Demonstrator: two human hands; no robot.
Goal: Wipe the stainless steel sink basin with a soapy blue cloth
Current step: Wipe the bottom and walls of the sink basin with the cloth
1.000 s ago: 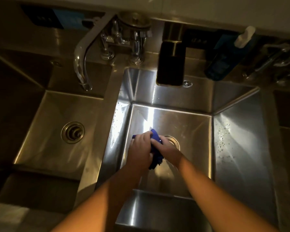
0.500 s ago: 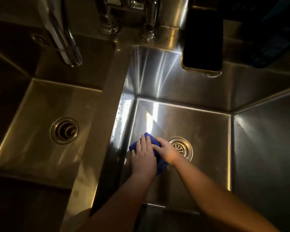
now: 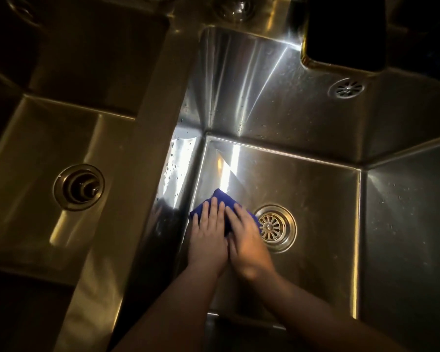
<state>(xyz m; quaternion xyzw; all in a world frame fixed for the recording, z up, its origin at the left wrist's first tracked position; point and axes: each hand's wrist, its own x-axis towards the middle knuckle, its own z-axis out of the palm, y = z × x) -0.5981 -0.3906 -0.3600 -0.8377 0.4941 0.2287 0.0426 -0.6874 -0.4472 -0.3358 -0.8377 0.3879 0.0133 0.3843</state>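
A blue cloth [image 3: 222,200] lies flat on the floor of the right stainless steel sink basin [image 3: 315,189], close to its left wall and just left of the round drain strainer [image 3: 274,227]. My left hand [image 3: 208,235] presses down on the cloth's left part, fingers straight and together. My right hand [image 3: 247,240] lies beside it, palm down on the cloth's right part, its fingers angled toward the left hand. Most of the cloth is hidden under both hands. No suds are visible.
A second basin [image 3: 36,153] with its own drain plug [image 3: 78,187] lies to the left, beyond a steel divider [image 3: 150,138]. A dark rectangular object [image 3: 343,31] hangs over the back wall. An overflow grille [image 3: 346,88] sits at the back right. Water drops dot the left wall.
The view has come lower and closer to the basin. Both hands went from bunching the cloth above the floor to pressing it flat on the basin floor, left of the drain.
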